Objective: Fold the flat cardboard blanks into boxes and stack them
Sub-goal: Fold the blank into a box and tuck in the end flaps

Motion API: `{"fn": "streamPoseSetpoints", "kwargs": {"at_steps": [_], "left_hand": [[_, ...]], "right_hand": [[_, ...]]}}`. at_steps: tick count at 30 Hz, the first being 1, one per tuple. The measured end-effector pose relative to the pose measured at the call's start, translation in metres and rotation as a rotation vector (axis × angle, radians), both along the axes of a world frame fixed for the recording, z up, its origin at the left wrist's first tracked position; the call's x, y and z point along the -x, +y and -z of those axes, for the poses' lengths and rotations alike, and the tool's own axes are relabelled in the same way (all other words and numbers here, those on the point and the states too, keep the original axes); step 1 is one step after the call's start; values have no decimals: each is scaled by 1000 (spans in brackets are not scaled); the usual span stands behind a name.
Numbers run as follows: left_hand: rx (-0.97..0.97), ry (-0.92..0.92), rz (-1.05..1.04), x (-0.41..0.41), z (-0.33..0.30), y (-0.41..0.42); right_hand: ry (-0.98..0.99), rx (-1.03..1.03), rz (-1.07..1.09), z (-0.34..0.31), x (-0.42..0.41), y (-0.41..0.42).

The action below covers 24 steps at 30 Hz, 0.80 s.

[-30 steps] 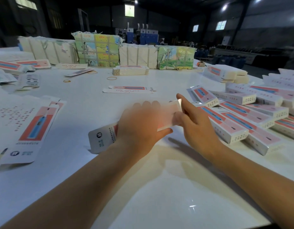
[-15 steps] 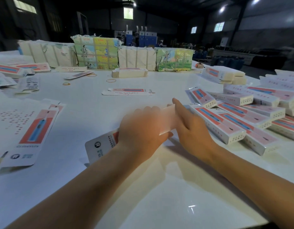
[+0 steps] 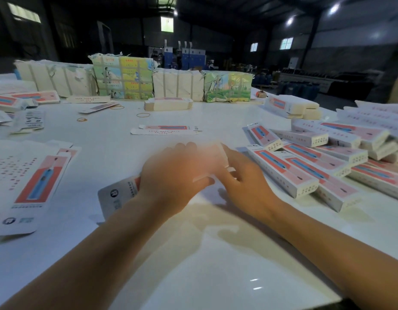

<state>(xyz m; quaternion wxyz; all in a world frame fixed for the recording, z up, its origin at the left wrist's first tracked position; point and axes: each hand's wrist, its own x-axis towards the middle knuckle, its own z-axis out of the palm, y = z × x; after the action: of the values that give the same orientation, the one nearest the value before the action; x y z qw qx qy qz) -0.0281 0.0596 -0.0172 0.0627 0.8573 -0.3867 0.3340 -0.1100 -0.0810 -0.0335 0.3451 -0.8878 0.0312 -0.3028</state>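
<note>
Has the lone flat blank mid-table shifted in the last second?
No. The lone flat blank lies just as before, on the near side of the rubber band; only the view shifted.

The table (image 3: 193, 276) is glossy white, with a warm tan reflection of the arms at centre frame. The box (image 3: 117, 195) at centre has a white end panel bearing a dark round logo and a salmon-red edge. The folded boxes (image 3: 305, 173) at right are white with salmon-pink panels, a blue stripe and small red dots on their ends. The flat blanks (image 3: 37, 182) at lower left show a red panel with a blue shape, plus red dot rows on white. At upper centre, one bundle (image 3: 123, 77) is green and yellow with pictures, another (image 3: 228, 87) green and orange, and others (image 3: 177, 86) cream. Rubber bands (image 3: 143, 115) are orange-yellow.
</note>
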Motion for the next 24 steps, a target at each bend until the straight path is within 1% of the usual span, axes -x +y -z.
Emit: {"fn": "streamPoseSetpoints", "kwargs": {"at_steps": [2,3,5,7,9,11,13,14,16,18,21,22,23,24], "left_hand": [[-36,60,45,-10,-1,10],[-40,81,93,-13,-1,15],[-35,93,222,-14,1,22],[1,49,344,-16,9,22],[0,-10,384,-20,15,17],[50,-100,400,-28,21,9],[149,-140,416,-34,25,2],[203,-129,432,-36,27,-1],[259,-42,468,-40,34,-9],[210,83,509,-41,45,-16],[100,215,536,-42,58,-23],[85,221,524,-41,58,-24],[77,218,513,-40,57,-26],[74,213,506,-39,55,-27]], "right_hand": [[11,44,-72,-4,4,-1],[18,102,-126,-5,6,-2],[56,322,-197,-6,8,-5],[75,540,-187,-3,7,-6],[71,631,-159,-2,4,-6],[62,694,-101,-3,2,-11],[57,713,32,-11,2,-26],[40,691,119,-19,3,-37],[-36,580,285,-45,8,-67],[-126,487,448,-75,18,-108],[-214,477,745,-109,45,-183],[-188,477,854,-112,58,-208],[-102,490,966,-112,74,-232],[57,526,1075,-108,91,-253]]}}
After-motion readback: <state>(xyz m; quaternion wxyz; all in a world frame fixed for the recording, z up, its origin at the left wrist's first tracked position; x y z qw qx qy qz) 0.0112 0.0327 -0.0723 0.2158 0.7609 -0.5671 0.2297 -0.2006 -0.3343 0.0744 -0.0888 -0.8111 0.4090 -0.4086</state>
